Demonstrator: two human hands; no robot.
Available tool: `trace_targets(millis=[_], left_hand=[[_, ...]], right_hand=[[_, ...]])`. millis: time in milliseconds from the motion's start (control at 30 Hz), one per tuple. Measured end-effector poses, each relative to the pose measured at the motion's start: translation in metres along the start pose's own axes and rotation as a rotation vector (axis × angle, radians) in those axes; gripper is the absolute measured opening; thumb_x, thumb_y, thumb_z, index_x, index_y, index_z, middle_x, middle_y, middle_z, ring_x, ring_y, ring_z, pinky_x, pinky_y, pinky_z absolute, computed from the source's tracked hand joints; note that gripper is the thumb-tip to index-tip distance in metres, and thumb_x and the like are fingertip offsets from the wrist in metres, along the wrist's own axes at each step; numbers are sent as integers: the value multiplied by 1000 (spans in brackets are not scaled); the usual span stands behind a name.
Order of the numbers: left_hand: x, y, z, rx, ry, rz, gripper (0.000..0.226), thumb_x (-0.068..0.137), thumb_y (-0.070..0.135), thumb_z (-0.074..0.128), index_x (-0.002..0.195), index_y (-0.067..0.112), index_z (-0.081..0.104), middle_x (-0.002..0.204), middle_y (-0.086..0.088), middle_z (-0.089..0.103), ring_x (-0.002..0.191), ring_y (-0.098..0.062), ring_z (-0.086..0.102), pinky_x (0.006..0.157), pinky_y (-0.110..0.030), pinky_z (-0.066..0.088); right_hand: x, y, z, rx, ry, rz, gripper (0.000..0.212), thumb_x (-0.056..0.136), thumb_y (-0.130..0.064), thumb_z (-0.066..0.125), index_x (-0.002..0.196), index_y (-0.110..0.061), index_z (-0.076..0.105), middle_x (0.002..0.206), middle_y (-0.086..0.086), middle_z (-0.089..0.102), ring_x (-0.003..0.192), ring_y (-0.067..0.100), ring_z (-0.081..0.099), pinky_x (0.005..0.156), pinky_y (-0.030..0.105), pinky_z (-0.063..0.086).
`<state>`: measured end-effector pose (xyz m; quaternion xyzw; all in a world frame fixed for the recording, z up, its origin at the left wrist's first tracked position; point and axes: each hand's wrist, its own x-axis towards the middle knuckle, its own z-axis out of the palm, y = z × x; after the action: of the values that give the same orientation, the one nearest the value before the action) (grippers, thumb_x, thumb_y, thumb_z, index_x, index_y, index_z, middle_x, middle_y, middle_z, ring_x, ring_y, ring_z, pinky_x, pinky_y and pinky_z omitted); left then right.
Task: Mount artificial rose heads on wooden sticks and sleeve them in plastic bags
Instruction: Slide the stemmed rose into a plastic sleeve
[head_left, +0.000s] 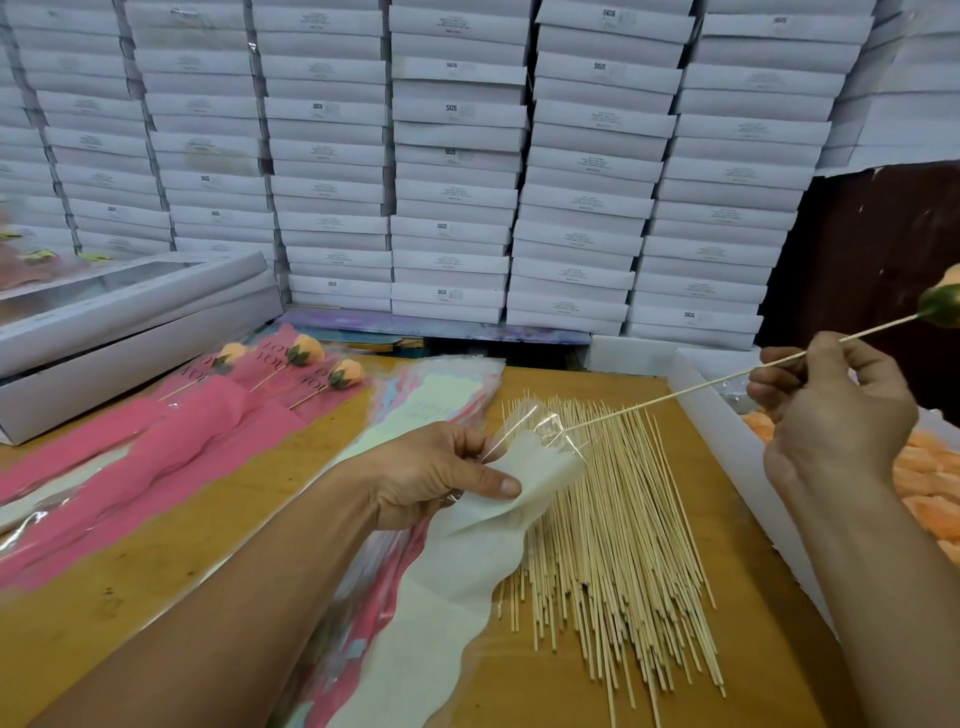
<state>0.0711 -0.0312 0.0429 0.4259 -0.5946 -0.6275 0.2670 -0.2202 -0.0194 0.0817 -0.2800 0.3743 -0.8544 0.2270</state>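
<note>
Left hand (431, 475) pinches the mouth of a pale plastic bag (467, 551) above the worktop (571, 691) | right hand (831, 410), fingers curled round a wooden stick (675, 395), holds its lower tip at the bag's opening, rose head (943, 306) up at right | loose sticks (618, 545) fan beneath | three sleeved roses (306, 353) lie far left.

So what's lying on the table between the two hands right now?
In the head view, the loose pile of wooden sticks lies between the left hand and right hand; the held stick crosses above it.
</note>
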Motion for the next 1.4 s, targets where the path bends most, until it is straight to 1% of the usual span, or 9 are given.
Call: trace_targets(millis=[67, 200, 367, 500, 733, 1100, 1200, 1300, 1400], left_hand=[[0, 1, 1, -2, 10, -1, 62, 66, 7, 81, 123, -9, 62, 119, -27, 66, 102, -36, 60, 100, -49, 45], [-1, 1, 3, -5, 5, 2, 63, 67, 7, 81, 125, -8, 62, 119, -24, 68, 101, -33, 63, 93, -43, 52], [3, 0, 7, -46, 31, 42, 64, 67, 8, 81, 124, -11, 61, 123, -24, 66, 107, -34, 59, 110, -53, 39], [4, -1, 7, -106, 12, 65, 54, 71, 6, 79, 121, -7, 65, 114, -16, 72, 100, -28, 69, 89, -37, 58], [4, -2, 4, -171, 5, 108, 22, 74, 5, 77, 96, 9, 79, 103, -12, 75, 89, -21, 73, 76, -29, 59], [3, -2, 10, -266, -52, 67, 19, 78, 6, 73, 96, 7, 79, 98, -16, 76, 81, -23, 76, 68, -32, 60], [3, -1, 14, -254, -13, 60, 37, 76, 8, 81, 111, -2, 72, 112, -26, 71, 90, -30, 72, 82, -42, 61], [4, -2, 17, -263, 39, 50, 67, 72, 15, 82, 128, -11, 56, 130, -34, 57, 104, -37, 62, 103, -54, 46], [7, -4, 16, -338, 39, 62, 45, 76, 12, 82, 116, -2, 70, 115, -25, 70, 90, -30, 72, 89, -44, 58]], right_hand=[[-1, 1, 1, 3, -5, 11, 8, 103, -18, 54, 96, -22, 56, 60, 1, 68, 46, 15, 57, 52, 24, 51], [-3, 4, 5, -8, -40, 50, 8, 103, -20, 55, 95, -22, 56, 66, 5, 68, 46, 13, 57, 51, 24, 52], [-14, 18, 24, -156, -264, 142, 7, 104, -14, 55, 97, -13, 56, 69, 12, 66, 42, 10, 56, 43, 21, 49], [-18, 23, 48, -243, -377, 184, 9, 103, -13, 56, 94, -12, 58, 66, 10, 67, 42, 11, 55, 42, 21, 49], [-19, 34, 71, -269, -456, 258, 7, 102, -12, 57, 103, -7, 61, 57, 4, 68, 41, 12, 54, 41, 21, 47], [1, 33, 98, -398, -532, 243, 8, 101, -11, 58, 96, -7, 64, 57, 3, 67, 41, 10, 53, 42, 22, 46], [-1, 36, 113, -451, -639, 292, 8, 100, -11, 60, 93, -8, 64, 54, 3, 68, 40, 10, 54, 41, 21, 45], [-6, 42, 125, -497, -694, 326, 8, 99, -9, 61, 92, -7, 63, 54, 4, 69, 38, 9, 53, 39, 20, 44], [-10, 49, 131, -540, -733, 341, 7, 99, -10, 61, 93, -6, 63, 56, 4, 70, 36, 8, 49, 36, 19, 38]])
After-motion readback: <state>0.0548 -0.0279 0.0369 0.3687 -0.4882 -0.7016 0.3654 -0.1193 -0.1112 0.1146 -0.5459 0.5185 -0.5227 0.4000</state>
